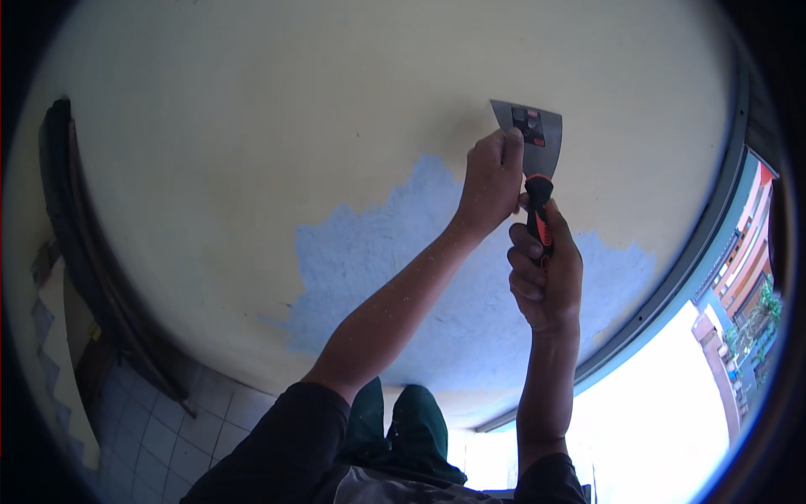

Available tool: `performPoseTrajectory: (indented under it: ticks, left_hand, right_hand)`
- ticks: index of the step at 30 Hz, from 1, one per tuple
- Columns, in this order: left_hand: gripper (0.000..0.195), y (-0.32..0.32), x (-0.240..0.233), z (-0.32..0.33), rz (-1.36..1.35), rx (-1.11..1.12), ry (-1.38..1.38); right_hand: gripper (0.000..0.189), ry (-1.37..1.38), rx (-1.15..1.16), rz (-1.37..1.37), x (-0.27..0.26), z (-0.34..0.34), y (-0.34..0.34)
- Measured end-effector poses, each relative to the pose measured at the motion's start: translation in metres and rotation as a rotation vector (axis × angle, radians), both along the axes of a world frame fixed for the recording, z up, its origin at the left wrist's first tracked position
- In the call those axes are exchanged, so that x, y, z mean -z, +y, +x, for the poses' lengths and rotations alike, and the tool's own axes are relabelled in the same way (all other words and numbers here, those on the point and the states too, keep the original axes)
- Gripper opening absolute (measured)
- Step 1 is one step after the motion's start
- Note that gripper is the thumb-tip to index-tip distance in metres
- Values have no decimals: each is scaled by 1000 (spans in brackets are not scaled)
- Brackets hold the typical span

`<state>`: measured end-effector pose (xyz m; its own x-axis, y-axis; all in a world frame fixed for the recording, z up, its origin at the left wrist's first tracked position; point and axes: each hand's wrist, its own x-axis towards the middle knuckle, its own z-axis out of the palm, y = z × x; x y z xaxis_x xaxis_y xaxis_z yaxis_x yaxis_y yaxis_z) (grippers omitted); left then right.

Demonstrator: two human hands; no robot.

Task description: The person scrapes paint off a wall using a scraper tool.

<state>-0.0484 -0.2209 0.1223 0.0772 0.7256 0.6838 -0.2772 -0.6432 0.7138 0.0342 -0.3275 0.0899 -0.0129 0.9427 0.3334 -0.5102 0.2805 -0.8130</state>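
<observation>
My right hand (544, 264) grips the black and orange handle of a putty knife (546, 148), held upright with its wide metal blade uppermost. A dark sticker with red parts is on the blade. My left hand (494, 173) is curled at the blade's left edge, its thumb over the sticker's corner; whether it pinches the blade or only touches it, I cannot tell. Behind both hands stands a pale cream wall (283, 113), with an irregular light blue patch (371, 264) low on it. The patch has a jagged outline and dark streaks.
A grey frame (670, 271) edges the wall on the right, beside a bright opening with plants and a building outside. Long dark objects (79, 252) lean at the far left. Pale floor tiles (182, 435) lie at the lower left, near my knees in green trousers.
</observation>
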Motion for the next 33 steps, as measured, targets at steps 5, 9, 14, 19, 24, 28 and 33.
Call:
performPoseTrajectory:
  ticks: [5, 9, 14, 19, 24, 28, 33]
  left_hand:
    - [46, -26, 86, -29, -131, 242, 38]
    - [40, -52, 267, -91, -323, 563, 343]
    - [35, -123, 447, -210, -785, 148, 284]
    - [30, -139, 454, -266, -772, -143, 33]
    - [22, -87, 423, -251, -698, -412, 73]
    - [28, -78, 396, -214, -577, -260, 140]
    - [17, -95, 395, -179, -552, -117, 326]
  right_hand:
    - [32, -326, 158, 146, 83, -2, -25]
    - [45, -536, 116, -54, 229, 6, -64]
    - [31, -782, 247, -80, 334, -4, -125]
    - [46, -286, 709, -214, 364, -2, -106]
    - [26, 297, 959, 237, 333, 16, 1]
    - [26, 50, 920, 153, 310, 7, 59]
    - [37, -118, 985, 87, 314, 5, 36]
